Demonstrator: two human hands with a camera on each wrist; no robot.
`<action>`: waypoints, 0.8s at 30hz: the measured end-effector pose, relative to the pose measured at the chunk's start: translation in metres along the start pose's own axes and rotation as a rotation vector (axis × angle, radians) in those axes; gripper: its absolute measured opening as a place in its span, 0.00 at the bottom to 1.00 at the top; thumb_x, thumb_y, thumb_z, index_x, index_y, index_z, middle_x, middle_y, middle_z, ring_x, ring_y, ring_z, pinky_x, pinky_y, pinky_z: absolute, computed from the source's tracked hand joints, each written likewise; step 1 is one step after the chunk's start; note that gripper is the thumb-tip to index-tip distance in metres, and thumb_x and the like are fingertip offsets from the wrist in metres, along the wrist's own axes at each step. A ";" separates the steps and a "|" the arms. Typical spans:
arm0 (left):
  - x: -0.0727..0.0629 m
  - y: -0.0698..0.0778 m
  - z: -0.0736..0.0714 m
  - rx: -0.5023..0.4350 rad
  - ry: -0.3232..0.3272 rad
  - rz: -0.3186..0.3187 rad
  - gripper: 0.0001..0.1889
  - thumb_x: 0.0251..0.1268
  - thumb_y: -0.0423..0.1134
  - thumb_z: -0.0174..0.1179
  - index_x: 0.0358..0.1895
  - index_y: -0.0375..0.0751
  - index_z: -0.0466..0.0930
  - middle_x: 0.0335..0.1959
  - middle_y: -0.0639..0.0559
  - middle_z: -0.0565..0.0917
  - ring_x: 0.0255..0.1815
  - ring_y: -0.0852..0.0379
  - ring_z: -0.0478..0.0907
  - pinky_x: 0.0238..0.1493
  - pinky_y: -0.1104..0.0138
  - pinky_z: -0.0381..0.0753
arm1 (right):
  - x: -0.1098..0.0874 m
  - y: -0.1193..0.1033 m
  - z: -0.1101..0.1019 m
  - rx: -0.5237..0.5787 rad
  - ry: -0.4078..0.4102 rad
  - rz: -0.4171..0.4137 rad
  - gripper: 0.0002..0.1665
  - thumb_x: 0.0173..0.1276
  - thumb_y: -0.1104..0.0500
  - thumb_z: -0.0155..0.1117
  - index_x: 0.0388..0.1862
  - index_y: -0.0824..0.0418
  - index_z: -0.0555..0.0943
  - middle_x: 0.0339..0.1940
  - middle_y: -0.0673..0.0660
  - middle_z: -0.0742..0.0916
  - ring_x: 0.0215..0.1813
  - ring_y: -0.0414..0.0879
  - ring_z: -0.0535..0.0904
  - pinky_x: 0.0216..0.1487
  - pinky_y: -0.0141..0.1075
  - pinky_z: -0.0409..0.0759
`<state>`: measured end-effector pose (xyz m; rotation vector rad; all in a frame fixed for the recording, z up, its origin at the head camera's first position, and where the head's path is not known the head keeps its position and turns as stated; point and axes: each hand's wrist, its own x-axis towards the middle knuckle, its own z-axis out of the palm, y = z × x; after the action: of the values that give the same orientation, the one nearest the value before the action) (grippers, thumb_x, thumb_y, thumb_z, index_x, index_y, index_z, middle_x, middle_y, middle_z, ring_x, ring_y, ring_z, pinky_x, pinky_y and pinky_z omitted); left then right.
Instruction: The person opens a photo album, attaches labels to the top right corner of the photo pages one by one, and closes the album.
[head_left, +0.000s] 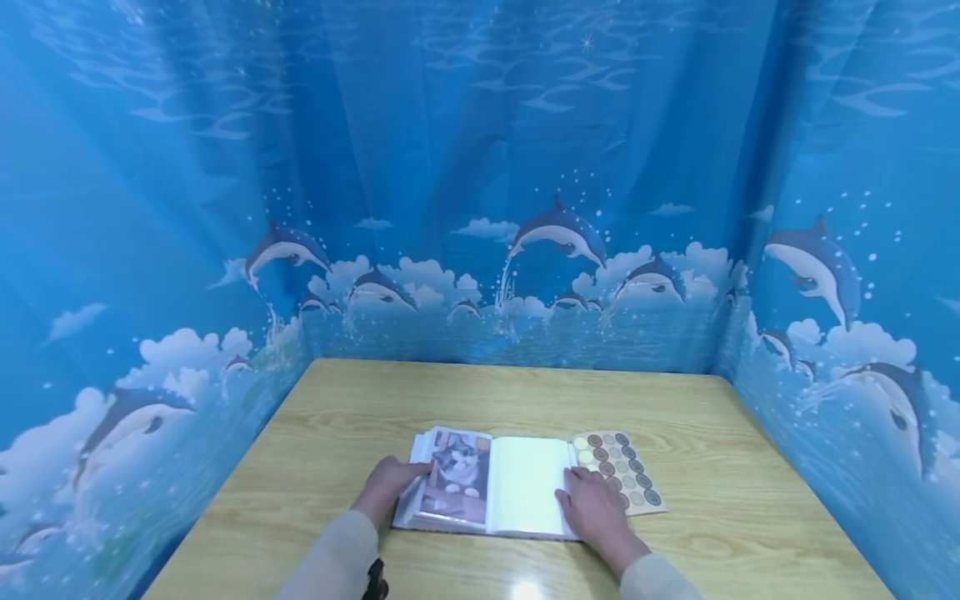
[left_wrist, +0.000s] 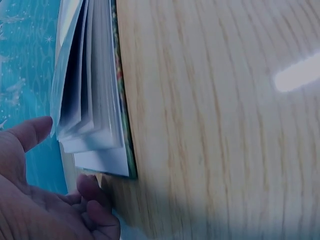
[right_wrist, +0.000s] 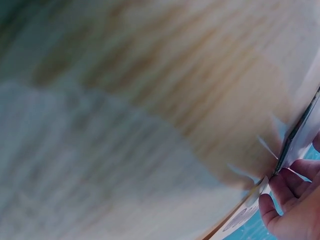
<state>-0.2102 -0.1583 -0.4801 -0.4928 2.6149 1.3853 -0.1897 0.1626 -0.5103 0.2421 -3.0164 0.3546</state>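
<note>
A photo album (head_left: 533, 486) lies spread on the table. Its left page bears a cat photo (head_left: 455, 475); the right page is white. At the left edge is my left hand (head_left: 393, 482), its thumb straight against the outer edge of the upper leaves. In the left wrist view that hand's other fingers (left_wrist: 92, 189) bend loosely beside the cover corner, below the fanned leaves (left_wrist: 92, 115). My right hand (head_left: 596, 510) rests across the album's right edge, touching the white page. Under that hand's outer side is a sheet of round stickers (head_left: 643, 481), partly covered.
The wooden table (head_left: 360, 400) extends around the album. A blue curtain (head_left: 450, 150) printed with dolphins stands behind the table and along both sides. A small dark object (head_left: 377, 581) shows beside the left sleeve (head_left: 333, 558).
</note>
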 end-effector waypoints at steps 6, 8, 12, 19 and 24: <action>0.002 -0.001 -0.003 -0.033 -0.008 -0.003 0.44 0.60 0.46 0.64 0.63 0.08 0.58 0.64 0.15 0.62 0.67 0.24 0.61 0.70 0.43 0.62 | 0.000 -0.002 -0.001 0.003 0.006 0.006 0.28 0.72 0.52 0.60 0.63 0.68 0.76 0.63 0.69 0.78 0.63 0.66 0.73 0.65 0.64 0.66; 0.003 -0.001 -0.003 -0.033 -0.007 -0.004 0.44 0.60 0.47 0.64 0.63 0.07 0.57 0.65 0.15 0.62 0.67 0.24 0.61 0.70 0.43 0.62 | 0.000 -0.002 -0.001 0.001 0.009 0.001 0.27 0.72 0.52 0.60 0.63 0.68 0.76 0.62 0.69 0.78 0.63 0.66 0.73 0.64 0.64 0.67; 0.005 -0.002 -0.003 -0.071 -0.013 -0.038 0.45 0.60 0.47 0.63 0.64 0.08 0.55 0.66 0.16 0.60 0.69 0.24 0.59 0.71 0.43 0.59 | 0.000 -0.002 0.000 0.001 0.014 -0.007 0.28 0.72 0.52 0.60 0.62 0.68 0.76 0.62 0.69 0.78 0.63 0.65 0.73 0.64 0.64 0.67; 0.004 0.001 -0.004 -0.174 -0.009 -0.036 0.45 0.60 0.43 0.64 0.64 0.07 0.52 0.66 0.14 0.58 0.69 0.23 0.57 0.72 0.43 0.57 | 0.001 -0.002 0.002 -0.003 0.011 -0.002 0.27 0.72 0.52 0.60 0.63 0.68 0.76 0.62 0.69 0.78 0.63 0.65 0.73 0.64 0.64 0.67; 0.004 0.003 -0.004 -0.180 -0.013 -0.019 0.46 0.58 0.42 0.66 0.64 0.06 0.51 0.66 0.13 0.57 0.69 0.23 0.57 0.72 0.43 0.58 | 0.000 -0.001 0.002 -0.002 0.004 0.004 0.28 0.72 0.52 0.59 0.63 0.69 0.76 0.63 0.70 0.78 0.64 0.66 0.73 0.64 0.64 0.67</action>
<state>-0.2147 -0.1611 -0.4764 -0.5276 2.4811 1.6200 -0.1901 0.1609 -0.5119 0.2357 -3.0137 0.3525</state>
